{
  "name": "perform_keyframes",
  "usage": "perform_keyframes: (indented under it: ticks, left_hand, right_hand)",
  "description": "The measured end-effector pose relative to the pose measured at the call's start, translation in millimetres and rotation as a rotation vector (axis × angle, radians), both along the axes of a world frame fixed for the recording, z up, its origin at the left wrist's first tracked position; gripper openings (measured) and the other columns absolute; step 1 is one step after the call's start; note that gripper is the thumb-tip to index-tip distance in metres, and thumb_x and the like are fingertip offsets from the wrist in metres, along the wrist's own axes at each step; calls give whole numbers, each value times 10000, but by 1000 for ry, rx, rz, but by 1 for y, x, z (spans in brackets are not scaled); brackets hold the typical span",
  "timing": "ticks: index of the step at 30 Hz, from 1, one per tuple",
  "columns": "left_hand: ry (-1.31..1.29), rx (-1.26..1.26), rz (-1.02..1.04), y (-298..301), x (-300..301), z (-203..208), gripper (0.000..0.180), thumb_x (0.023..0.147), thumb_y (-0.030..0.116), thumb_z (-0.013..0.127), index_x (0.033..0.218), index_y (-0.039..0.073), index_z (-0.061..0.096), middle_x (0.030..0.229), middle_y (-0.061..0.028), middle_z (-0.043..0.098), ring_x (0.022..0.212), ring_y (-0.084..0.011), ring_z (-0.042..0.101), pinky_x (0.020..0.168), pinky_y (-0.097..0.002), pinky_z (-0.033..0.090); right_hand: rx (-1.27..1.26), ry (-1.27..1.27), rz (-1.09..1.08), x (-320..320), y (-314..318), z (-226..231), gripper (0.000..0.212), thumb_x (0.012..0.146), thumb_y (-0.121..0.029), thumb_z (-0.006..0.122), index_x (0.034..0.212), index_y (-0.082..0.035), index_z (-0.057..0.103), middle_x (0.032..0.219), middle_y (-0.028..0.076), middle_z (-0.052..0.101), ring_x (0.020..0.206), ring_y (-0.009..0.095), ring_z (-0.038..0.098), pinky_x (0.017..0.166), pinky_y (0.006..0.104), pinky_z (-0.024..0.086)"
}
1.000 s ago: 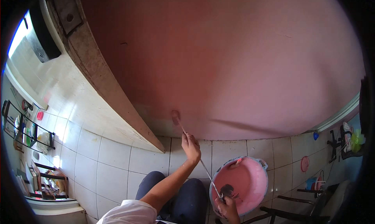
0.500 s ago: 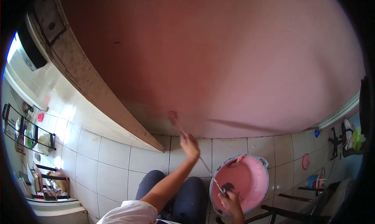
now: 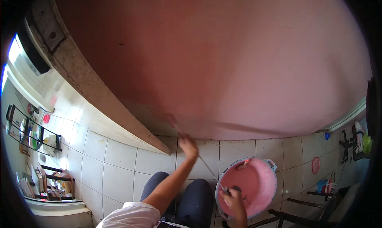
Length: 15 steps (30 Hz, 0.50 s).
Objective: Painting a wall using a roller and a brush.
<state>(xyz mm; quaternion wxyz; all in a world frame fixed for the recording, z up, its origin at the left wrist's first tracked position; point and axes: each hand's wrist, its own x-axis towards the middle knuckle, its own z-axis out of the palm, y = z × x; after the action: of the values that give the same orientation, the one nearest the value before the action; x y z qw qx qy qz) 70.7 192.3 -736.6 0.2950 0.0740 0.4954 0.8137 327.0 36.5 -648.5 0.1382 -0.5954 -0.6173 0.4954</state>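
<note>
Both my hands grip a long-handled painting tool (image 3: 207, 166) that slants across from the wall to the tub. My left hand (image 3: 188, 145) is closed round it near its pink head (image 3: 171, 118), which lies against the low part of the pink wall (image 3: 254, 77). The head is blurred, so brush or roller I cannot tell. My right hand (image 3: 234, 200) is closed round the handle's other end, over the tub. Pink paint (image 3: 248, 184) fills the bottom of the round tub (image 3: 271, 164), and a small pale-and-orange object (image 3: 246, 162) rests at its far rim.
A wall edge (image 3: 115, 104) juts out at the left. White tiles (image 3: 157, 162) cover the floor around my knees. Dark chair legs (image 3: 294, 220) stand close right of the tub. A pink lid-like disc (image 3: 315, 164) and a blue bucket (image 3: 323, 186) are further right; racks (image 3: 55, 180) stand far left.
The tool's head and my left hand have moved slightly left along the wall. My right hand has shifted slightly up. The view has turned a little.
</note>
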Motion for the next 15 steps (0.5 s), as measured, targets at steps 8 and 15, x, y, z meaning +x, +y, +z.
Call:
perform_keyframes:
  ticks: [8, 15]
  left_hand:
    - [-41, -23, 62, 12, 28, -13, 234, 949, 330, 450, 803, 151, 411, 635, 62, 387, 489, -64, 347, 420, -228, 302]
    - [-162, -186, -207, -31, -27, -40, 180, 933, 281, 464, 958, 106, 433, 688, -7, 443, 604, -129, 457, 531, -266, 380]
  right_hand:
    - [-244, 135, -177, 15, -3, 13, 352, 831, -309, 648, 677, -18, 525, 510, 61, 472, 432, 150, 429, 427, 316, 330]
    - [-165, 36, 18, -22, 1, -11, 337, 869, -322, 610, 678, -61, 512, 491, -9, 441, 402, 69, 382, 361, 263, 291]
